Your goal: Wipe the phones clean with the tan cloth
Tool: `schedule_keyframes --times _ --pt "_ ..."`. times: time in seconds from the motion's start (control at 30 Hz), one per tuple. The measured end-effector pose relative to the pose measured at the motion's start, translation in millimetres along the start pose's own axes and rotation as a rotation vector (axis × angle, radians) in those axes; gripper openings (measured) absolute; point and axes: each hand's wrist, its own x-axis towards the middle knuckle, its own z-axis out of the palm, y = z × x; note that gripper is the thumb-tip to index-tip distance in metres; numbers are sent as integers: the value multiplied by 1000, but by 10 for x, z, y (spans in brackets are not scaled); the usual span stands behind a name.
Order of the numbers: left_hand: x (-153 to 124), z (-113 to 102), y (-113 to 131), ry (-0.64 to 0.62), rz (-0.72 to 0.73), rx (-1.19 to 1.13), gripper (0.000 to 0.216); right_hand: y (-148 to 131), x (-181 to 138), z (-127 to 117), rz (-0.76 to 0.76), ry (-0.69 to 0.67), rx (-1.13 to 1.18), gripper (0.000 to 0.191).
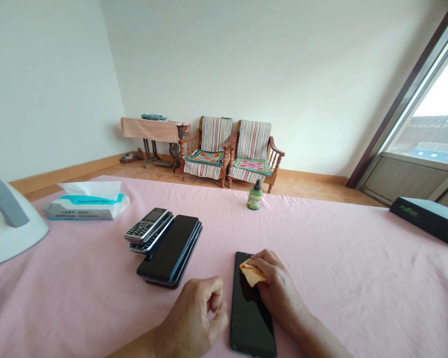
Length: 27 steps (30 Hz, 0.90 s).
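A black smartphone (250,318) lies screen up on the pink tablecloth (339,278) near the front edge. My right hand (278,288) presses a small orange cloth (252,273) onto the upper part of its screen, fingers closed on the cloth. My left hand (194,318) rests on the table just left of the phone, fingers curled, thumb against the phone's left edge. To the left sits a stack of black smartphones (171,251) with keypad phones (147,226) beside and partly on it.
A tissue pack (85,204) lies at the far left and a small green spray bottle (254,196) stands at the table's far edge. A dark box (429,219) sits at the right, a white lamp base (7,228) at the left. Two chairs (229,154) stand by the wall.
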Motion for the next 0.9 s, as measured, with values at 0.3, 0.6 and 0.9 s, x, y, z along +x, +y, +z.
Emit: schedule_keyframes --times 0.3,0.6,0.9 --pt "4 -19 26 2 -14 -9 22 7 6 7 -3 4 2 53" --pt "1 -7 -3 -5 -17 10 22 -6 -2 6 18 15 -16 53" --pt "-17 -33 140 -48 -32 5 13 -8 18 17 61 21 -5 54"
